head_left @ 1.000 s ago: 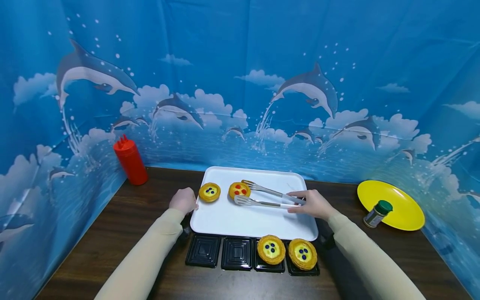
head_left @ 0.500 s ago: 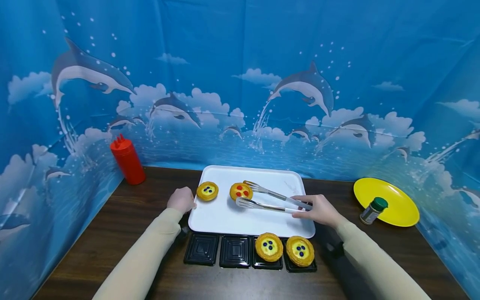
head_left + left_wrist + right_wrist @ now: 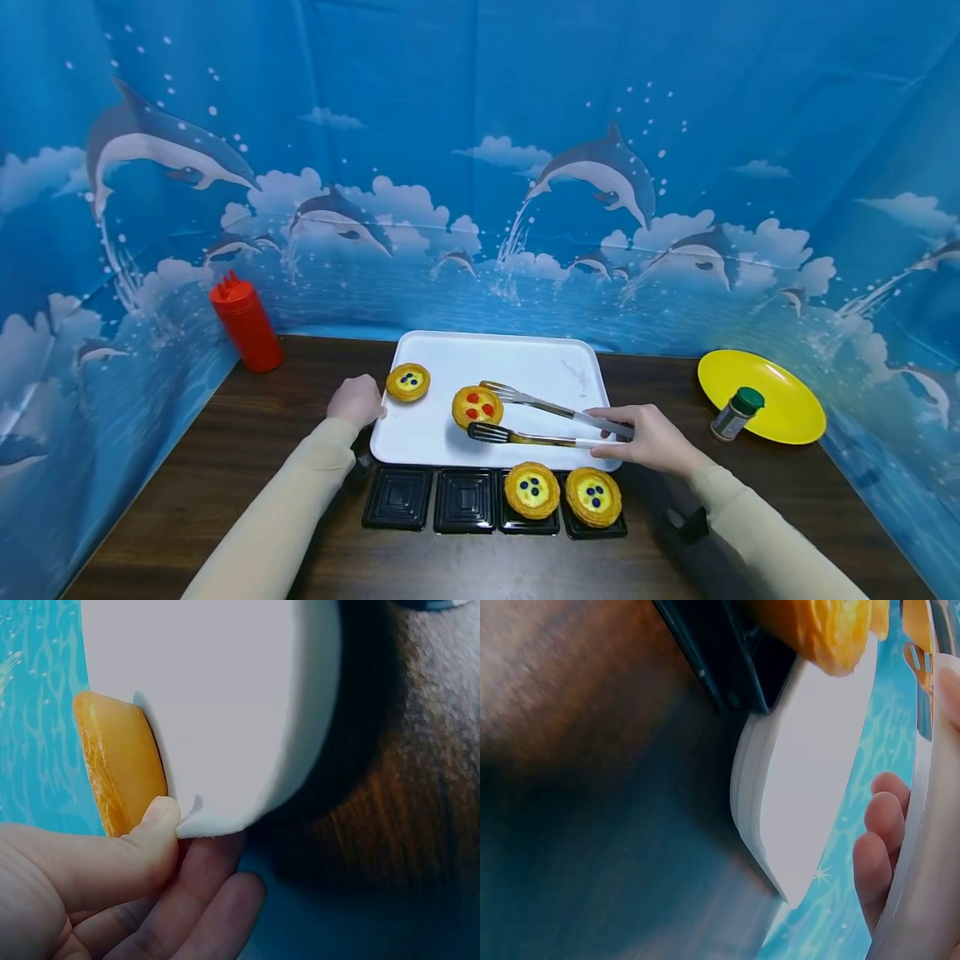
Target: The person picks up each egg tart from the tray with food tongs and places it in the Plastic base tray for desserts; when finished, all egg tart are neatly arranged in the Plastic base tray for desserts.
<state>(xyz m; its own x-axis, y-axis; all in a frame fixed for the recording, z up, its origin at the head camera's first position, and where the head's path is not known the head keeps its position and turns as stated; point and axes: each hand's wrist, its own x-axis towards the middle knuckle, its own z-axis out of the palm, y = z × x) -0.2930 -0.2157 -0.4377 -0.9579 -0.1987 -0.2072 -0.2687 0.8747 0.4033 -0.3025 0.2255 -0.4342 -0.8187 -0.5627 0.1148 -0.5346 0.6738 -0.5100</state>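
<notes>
My left hand pinches the left rim of the white tray, thumb on top in the left wrist view. Beside that thumb, on the tray, is a tart with blue berries. My right hand holds metal tongs by their handle end. Between the tips of the tongs is a tart with red pieces on top, apparently raised over the tray, its shadow below. In the right wrist view the tongs run along the right edge and the fingers curl round them.
Black square dishes stand in a row before the tray. The two on the right bear blue-berry tarts. A red squeeze bottle stands back left. At the right are a yellow plate and a green-capped jar.
The tongs and the red-topped tart between them have moved toward the front edge of the tray. My left hand stays on the rim. The head view has shifted slightly to the right.
</notes>
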